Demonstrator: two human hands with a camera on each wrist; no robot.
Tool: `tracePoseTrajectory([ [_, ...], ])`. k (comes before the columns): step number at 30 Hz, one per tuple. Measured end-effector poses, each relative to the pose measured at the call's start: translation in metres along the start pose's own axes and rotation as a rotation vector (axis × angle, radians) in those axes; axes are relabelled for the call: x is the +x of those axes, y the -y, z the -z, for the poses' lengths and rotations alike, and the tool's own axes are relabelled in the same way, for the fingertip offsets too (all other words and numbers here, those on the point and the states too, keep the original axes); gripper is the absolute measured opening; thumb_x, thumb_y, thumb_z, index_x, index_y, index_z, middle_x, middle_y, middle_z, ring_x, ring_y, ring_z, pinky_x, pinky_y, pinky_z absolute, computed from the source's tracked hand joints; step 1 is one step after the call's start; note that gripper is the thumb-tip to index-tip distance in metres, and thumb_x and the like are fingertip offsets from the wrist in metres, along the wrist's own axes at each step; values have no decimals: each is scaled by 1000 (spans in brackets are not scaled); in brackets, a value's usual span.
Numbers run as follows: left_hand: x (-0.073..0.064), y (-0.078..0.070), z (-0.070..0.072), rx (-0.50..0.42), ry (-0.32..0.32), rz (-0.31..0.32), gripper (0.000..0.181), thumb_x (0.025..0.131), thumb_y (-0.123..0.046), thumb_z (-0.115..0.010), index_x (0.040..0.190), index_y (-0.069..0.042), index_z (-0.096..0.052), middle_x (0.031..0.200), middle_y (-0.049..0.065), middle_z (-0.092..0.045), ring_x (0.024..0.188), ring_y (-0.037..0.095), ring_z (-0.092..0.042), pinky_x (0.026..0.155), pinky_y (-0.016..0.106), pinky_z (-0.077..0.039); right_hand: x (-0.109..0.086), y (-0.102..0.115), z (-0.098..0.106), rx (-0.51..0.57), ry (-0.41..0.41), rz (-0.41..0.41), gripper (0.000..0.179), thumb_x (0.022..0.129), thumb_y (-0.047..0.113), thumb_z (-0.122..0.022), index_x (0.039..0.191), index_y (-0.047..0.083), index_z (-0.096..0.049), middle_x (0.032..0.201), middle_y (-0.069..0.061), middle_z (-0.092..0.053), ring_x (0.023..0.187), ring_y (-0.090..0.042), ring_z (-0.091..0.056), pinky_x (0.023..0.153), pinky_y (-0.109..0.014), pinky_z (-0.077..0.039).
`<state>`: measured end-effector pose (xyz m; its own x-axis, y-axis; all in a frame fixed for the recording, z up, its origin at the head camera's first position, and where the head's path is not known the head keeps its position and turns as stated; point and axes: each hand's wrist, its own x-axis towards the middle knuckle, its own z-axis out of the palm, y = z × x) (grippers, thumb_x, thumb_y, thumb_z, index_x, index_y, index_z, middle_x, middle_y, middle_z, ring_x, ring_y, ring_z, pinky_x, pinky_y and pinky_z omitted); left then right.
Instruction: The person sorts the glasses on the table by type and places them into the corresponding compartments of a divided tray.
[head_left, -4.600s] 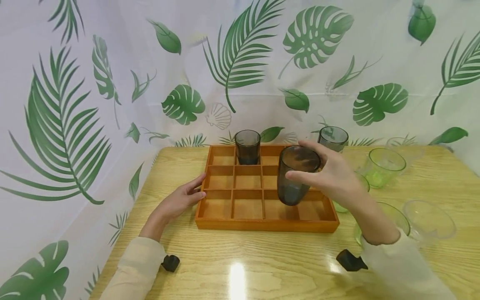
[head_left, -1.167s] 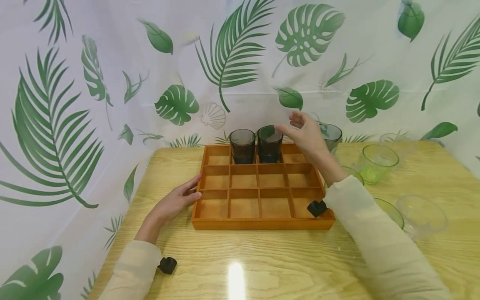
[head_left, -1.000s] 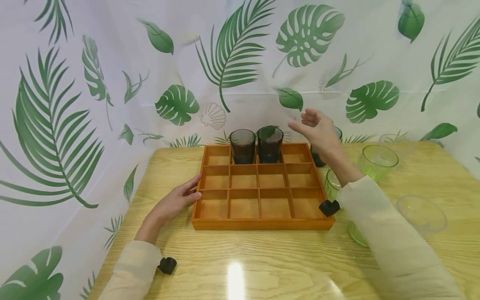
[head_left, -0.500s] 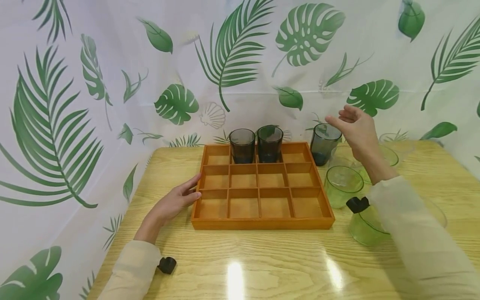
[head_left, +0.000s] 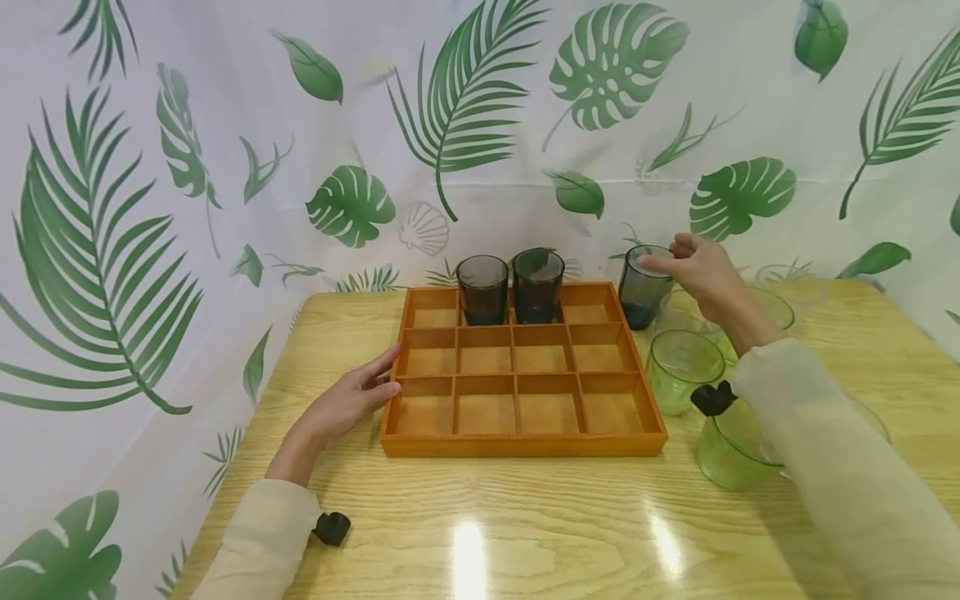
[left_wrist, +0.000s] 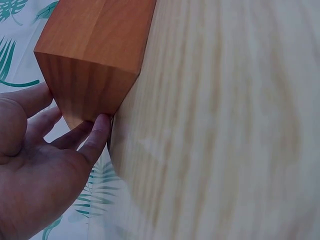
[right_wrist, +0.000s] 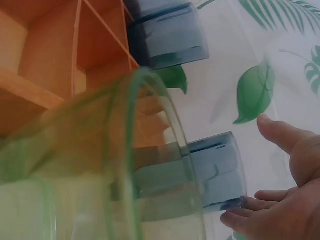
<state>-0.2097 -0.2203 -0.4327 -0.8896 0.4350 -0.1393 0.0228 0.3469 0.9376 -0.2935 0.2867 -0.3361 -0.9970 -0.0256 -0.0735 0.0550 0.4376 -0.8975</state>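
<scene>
My left hand (head_left: pixel 341 408) rests with its fingers against the left side of a wooden compartment tray (head_left: pixel 525 446); the left wrist view shows the fingertips touching the tray's corner (left_wrist: pixel 95 60). Two dark grey glasses (head_left: pixel 482 287) stand upright side by side in the middle cells of the tray's back row. Behind the tray's right corner, on the table, is a third dark glass (head_left: pixel 641 292). My right hand (head_left: pixel 701 275) is at its rim, thumb in front and fingers behind. The right wrist view shows that hand (right_wrist: pixel 280 210) spread, fingertips right by the glass's mouth.
Several green glasses (head_left: pixel 667 387) stand on the table right of the tray, partly under the right forearm. A faint clear glass (head_left: pixel 677 315) is behind them. One green glass (right_wrist: pixel 135 150) looms close in the right wrist view. A leaf-patterned curtain (head_left: pixel 487 192) hangs behind.
The right hand set the second dark glass into the back row, let go, moved right past the third dark glass and came down to its rim. The left hand stays at the tray.
</scene>
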Motion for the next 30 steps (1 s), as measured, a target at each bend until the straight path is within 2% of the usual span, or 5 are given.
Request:
tracePoseTrajectory([
  [6, -1, -1, 0, 7, 3, 1, 69, 110, -22, -54, 167, -17, -16, 172, 10, -10, 154, 39, -21, 121, 53, -27, 9, -3, -5, -42, 60, -48, 107, 99, 37, -71, 163, -4, 4, 170, -25, 1, 155, -44, -6, 123, -58, -18],
  [12, -1, -1, 0, 1, 5, -5, 69, 110, -20, -53, 167, -17, -16, 172, 10, -10, 154, 39, -21, 121, 53, -27, 12, -3, -6, -99, 73, -82, 110, 98, 34, -74, 162, -6, 7, 169, -28, 0, 154, -48, -10, 121, -61, -22],
  [20, -2, -2, 1, 15, -5, 1, 69, 110, -22, -54, 167, -18, -17, 172, 11, -11, 154, 39, -22, 121, 53, -28, 15, -3, -8, -180, 82, -69, 111, 95, 27, -78, 161, -10, 4, 163, -36, -14, 147, -53, -24, 116, -65, -29],
  [30, -2, -2, 0, 8, 2, -1, 69, 110, -23, -54, 167, -18, -16, 172, 10, -11, 154, 38, -22, 121, 53, -28, 12, -2, -8, -173, 21, -52, 107, 94, 29, -79, 161, -11, -6, 157, -37, -27, 142, -52, -33, 113, -64, -35],
])
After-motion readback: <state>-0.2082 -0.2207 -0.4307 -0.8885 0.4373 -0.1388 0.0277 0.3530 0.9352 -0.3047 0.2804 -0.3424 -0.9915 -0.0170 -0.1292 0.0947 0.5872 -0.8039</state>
